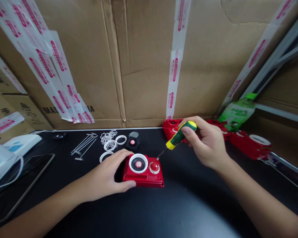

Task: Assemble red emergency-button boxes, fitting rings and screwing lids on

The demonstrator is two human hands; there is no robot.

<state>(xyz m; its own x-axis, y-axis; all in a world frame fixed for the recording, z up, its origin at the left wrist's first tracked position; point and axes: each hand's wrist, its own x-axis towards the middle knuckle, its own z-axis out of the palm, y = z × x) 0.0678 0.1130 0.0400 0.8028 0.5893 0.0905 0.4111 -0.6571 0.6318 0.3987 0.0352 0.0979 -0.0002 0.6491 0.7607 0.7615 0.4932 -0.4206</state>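
My left hand [111, 173] grips the left end of a red plastic housing [141, 180], thumb at the front and fingers behind. On the housing's top sit a white ring [138, 154] around a black disc with a red-and-white centre, and a red dome [154, 166] in a pale collar. My right hand [208, 140] is closed around the green-and-yellow handle of a screwdriver [181, 135]. The screwdriver slants down to the left, its tip at the housing's back right, just beside the dome. Whether the tip sits on a screw I cannot tell.
Behind lie several metal T-shaped rods [85, 145], white rings [121, 139], a small dish of screws [110, 145] and a black part [132, 142]. More red housings [248, 145] and a green bottle [238, 110] stand right. A tablet [27, 185] lies left; cardboard [144, 66] walls the back.
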